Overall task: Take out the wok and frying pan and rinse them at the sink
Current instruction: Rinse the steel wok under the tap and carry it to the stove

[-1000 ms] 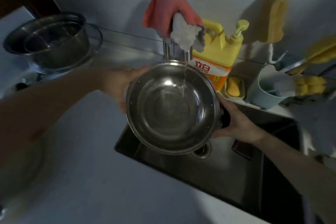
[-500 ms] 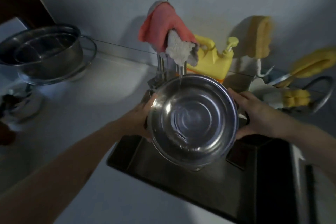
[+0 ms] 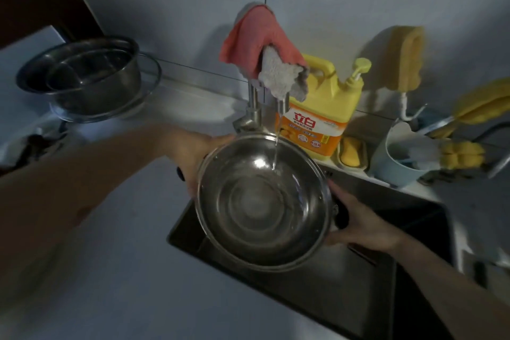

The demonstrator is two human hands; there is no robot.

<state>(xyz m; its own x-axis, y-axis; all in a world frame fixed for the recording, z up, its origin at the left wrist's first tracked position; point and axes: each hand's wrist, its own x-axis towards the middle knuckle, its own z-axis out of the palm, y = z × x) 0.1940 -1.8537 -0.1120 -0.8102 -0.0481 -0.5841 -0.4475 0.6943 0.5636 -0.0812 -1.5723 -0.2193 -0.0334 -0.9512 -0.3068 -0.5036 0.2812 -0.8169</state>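
Wok [image 3: 265,201] held over sink [image 3: 358,292] under running tap [image 3: 281,103].
Left hand [image 3: 198,157] and right hand [image 3: 364,226] grip its side handles. Pale counter [image 3: 110,270], tiled wall [image 3: 165,8], dim light; steel pots [image 3: 80,77] back left, soap jug [image 3: 325,107] behind.

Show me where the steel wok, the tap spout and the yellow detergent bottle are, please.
steel wok [image 3: 262,207]: head view, on its inner bottom.
tap spout [image 3: 281,106]: head view, on its steel tip above the water stream.
yellow detergent bottle [image 3: 325,94]: head view, on its yellow body above the label.

wok [image 3: 265,201] silver | cloth [image 3: 256,38] pink | detergent bottle [image 3: 323,107] yellow, orange label | sink [image 3: 358,284] dark
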